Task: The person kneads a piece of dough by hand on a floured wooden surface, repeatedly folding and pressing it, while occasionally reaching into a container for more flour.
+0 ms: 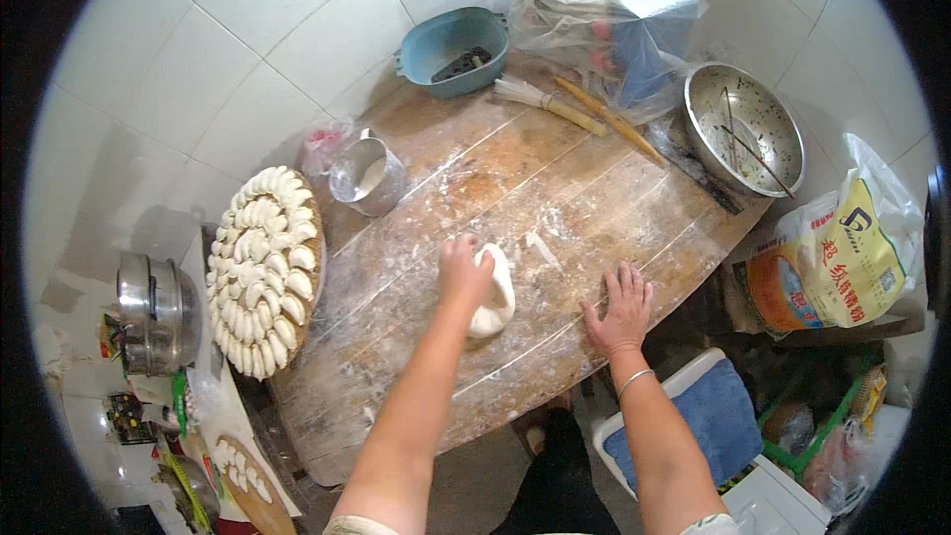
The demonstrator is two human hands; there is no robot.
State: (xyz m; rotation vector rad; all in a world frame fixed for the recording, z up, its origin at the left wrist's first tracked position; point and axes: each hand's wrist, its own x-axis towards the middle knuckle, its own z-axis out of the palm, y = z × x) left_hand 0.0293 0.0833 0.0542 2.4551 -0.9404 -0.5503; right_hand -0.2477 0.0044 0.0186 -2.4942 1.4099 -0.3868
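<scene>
**A:** What are the hands doing?

**B:** The left hand (464, 272) presses down on a lump of white dough (492, 292), its fingers curled against the dough's left side. The right hand (621, 309) lies flat on the surface (555, 198), fingers spread, palm down, holding nothing. A thin bracelet (634, 377) circles that wrist.

**A:** Where is the dough?

**B:** Near the middle of a floured wooden surface, between the 2 hands, touching the left one and apart from the right one.

**A:** What else is around?

**B:** At the left, a round tray (309, 277) packed with rows of folded white dumplings (260, 272). Just above it stands a metal cup (367, 175) with flour inside. At the far edge sits a blue basin (451, 50) with something dark in it, and beside it a straw brush (545, 102) and a wooden rolling pin (606, 119). At the upper right, a steel bowl (743, 129) holds chopsticks (758, 160). Crumpled plastic bags (604, 0) lie behind. A yellow and white sack (837, 258) leans at the right. A metal pot (154, 315) stands on the floor at the far left, and a blue-cushioned stool (708, 416) sits below the right forearm.
</scene>
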